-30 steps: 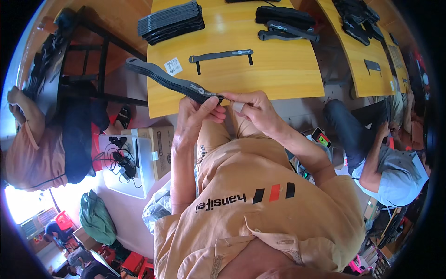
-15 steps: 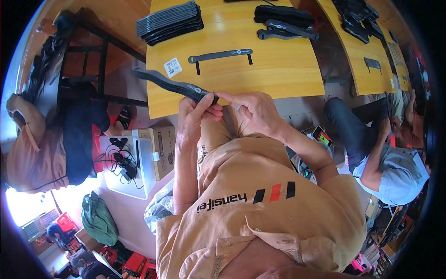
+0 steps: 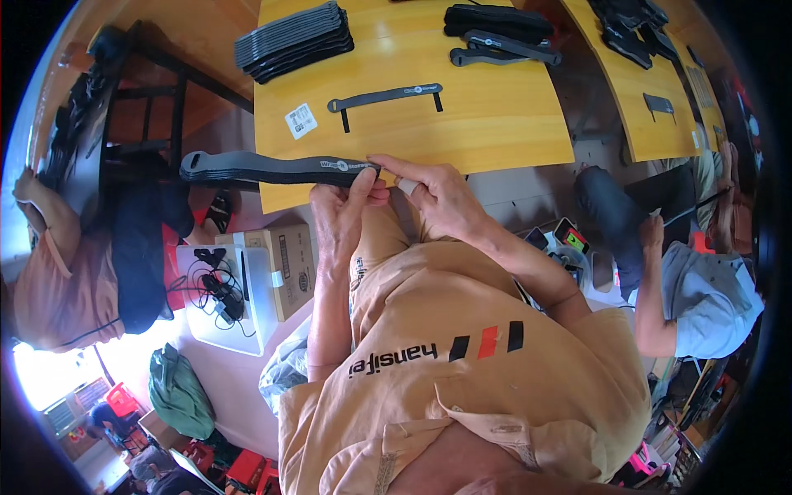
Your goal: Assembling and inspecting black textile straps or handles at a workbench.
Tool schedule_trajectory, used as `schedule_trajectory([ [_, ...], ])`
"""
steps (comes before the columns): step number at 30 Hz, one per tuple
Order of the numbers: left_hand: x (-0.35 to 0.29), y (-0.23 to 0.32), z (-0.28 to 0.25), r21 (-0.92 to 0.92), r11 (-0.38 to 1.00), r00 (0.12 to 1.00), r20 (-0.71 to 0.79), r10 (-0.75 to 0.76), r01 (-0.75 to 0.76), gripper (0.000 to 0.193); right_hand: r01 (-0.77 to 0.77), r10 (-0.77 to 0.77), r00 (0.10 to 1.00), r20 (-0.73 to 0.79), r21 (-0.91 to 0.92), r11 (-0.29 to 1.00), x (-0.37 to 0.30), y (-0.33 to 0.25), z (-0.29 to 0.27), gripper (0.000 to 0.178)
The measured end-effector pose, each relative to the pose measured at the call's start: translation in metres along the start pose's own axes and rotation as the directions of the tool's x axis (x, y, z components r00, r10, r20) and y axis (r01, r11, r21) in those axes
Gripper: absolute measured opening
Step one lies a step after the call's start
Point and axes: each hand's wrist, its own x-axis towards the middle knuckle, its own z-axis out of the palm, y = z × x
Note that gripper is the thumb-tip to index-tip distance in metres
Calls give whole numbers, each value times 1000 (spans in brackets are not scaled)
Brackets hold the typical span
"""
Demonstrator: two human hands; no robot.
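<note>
My left hand (image 3: 337, 216) grips a stack of dark grey hook-and-loop straps (image 3: 256, 167) by its right end, thumb on top and fingers below. The stack reaches out level to the left, past the table's edge, and its far end is rounded with a slot. My right hand (image 3: 445, 198) is beside that gripped end. Its index finger is stretched out and touches the strap ends; the thumb stands apart from it and the other fingers are curled. Something pale shows around one right fingertip. Beyond, a single strap (image 3: 386, 97) lies on the table across two short black strips.
On the yellow table (image 3: 487, 124) lie a white printed label (image 3: 301, 121), a large strap pile (image 3: 293, 41) and further straps (image 3: 503, 41). A clear bin (image 3: 260, 305) of black cables stands left beside a carton (image 3: 293, 268). Co-workers sit on both sides.
The strap stack has swung from a slant to nearly level, its free end now lower and further left. My right hand stays at the gripped end, shifted slightly left.
</note>
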Motion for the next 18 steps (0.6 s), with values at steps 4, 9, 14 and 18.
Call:
schedule_trajectory([
  [4, 3, 3, -6, 3, 1000, 999, 47, -7, 7, 22, 91, -98, 992, -82, -86, 992, -1, -6, -1, 48],
  [9, 5, 3, -17, -151, 984, 986, 152, -69, 92, 24, 93, -50, 994, 100, -489, 868, 1, -25, -15, 46],
  [14, 8, 9, -16, -176, 980, 984, 170, -59, 89, 24, 120, -120, 993, -11, -38, 992, 8, -5, -7, 53],
  [18, 11, 16, -28, -176, 964, 941, 308, -139, 200, 24, 95, -86, 995, -40, 354, 931, 7, 0, -8, 46],
])
